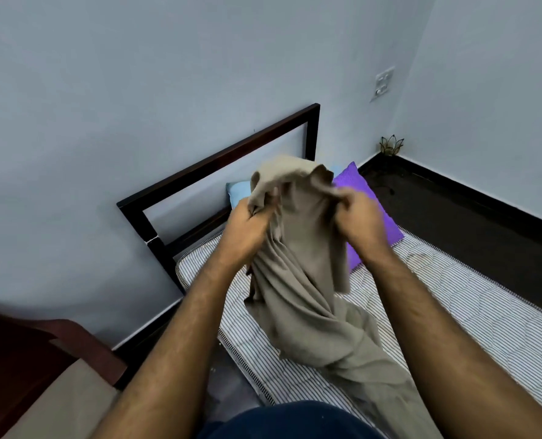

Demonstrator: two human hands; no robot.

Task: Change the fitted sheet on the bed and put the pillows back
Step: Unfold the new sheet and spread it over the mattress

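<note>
While each hand (pixel 247 229) (pixel 360 221) grips the sheet (pixel 307 280), pillows (pixel 371 210) sit half-hidden.

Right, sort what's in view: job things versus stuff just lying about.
Job: beige sheet gripped by left hand and right hand; striped mattress; purple pillow; blue pillow.
Lying about: chair; lotus candle holder; wall switch.

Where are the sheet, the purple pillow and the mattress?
sheet (pixel 307 299): head view, hanging folds.
purple pillow (pixel 386 223): head view, right side.
mattress (pixel 472 312): head view, bare striped top.
</note>
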